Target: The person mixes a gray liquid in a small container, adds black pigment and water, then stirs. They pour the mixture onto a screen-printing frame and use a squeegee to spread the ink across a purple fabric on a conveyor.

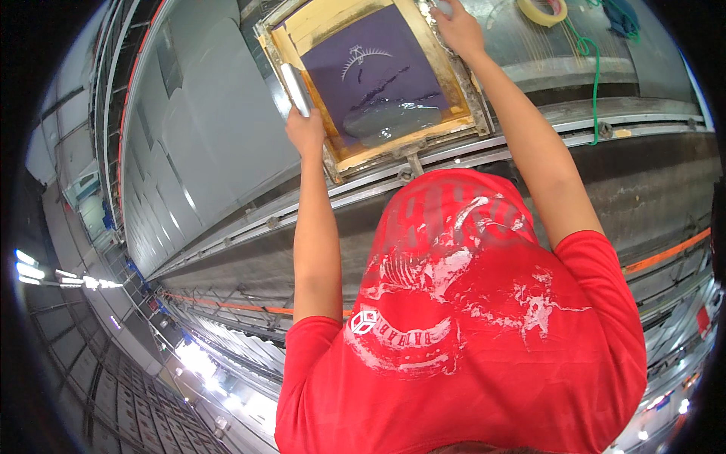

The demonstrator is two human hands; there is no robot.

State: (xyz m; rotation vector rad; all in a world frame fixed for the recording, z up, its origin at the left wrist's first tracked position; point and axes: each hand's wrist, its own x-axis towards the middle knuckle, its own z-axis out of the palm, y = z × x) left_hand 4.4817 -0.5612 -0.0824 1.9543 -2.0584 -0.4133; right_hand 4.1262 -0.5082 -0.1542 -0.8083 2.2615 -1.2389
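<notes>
A screen-printing frame with worn, ink-stained edges lies on the long table ahead of me. Its dark purple mesh carries a pale arched design, and a glossy pool of grey ink spreads over the near part. My left hand is closed around the lower end of a smooth silver-grey bar at the frame's left side. At the far right corner, my right hand is closed on a pale grey piece, mostly hidden by the fingers and cut off by the view's upper edge.
Grey sheets cover the table on the left. To the right lie a yellow tape roll, a green cord and a dark blue cloth. A metal rail runs along the table's near edge, close to my red shirt.
</notes>
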